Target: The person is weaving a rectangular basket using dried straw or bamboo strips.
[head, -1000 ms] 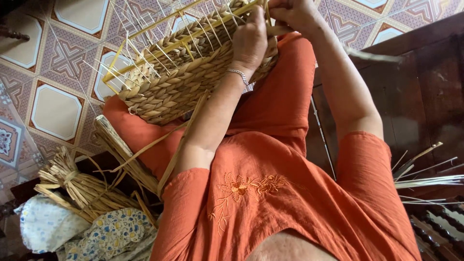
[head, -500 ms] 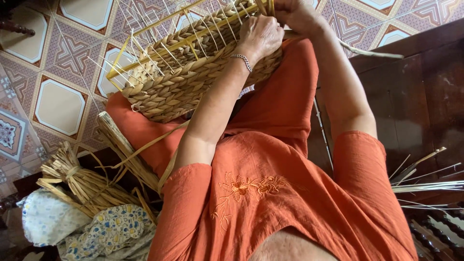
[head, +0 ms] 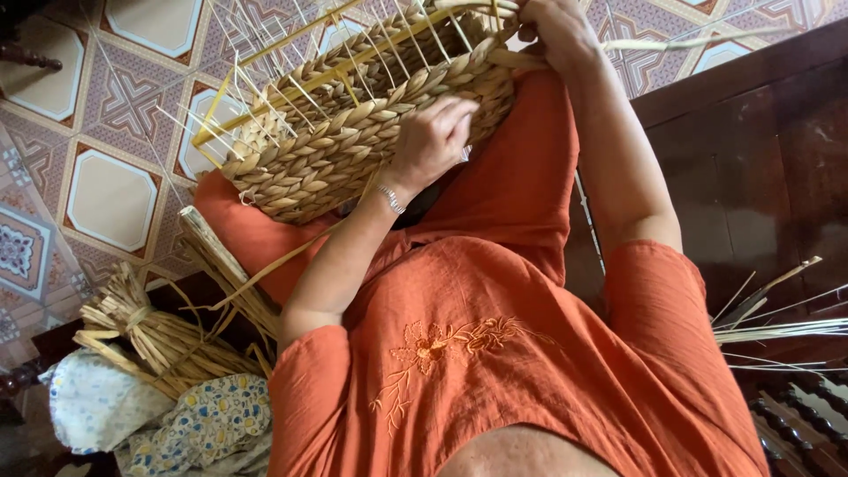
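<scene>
Resting on the person's lap, over orange trousers, is a half-woven basket, tilted, with thin pale stakes sticking out above the braided wall. Left hand is pressing flat against the outer wall, fingers curled on the weave. Right hand is gripping the rim at the far end, pinching a loose straw strand. Judging: light, springy, stakes brittle; best held by the braided wall. A straw bundle is lying apart, beside the knee.

Bundle of dried straw beside patterned cloth, above patterned floor tiles
</scene>
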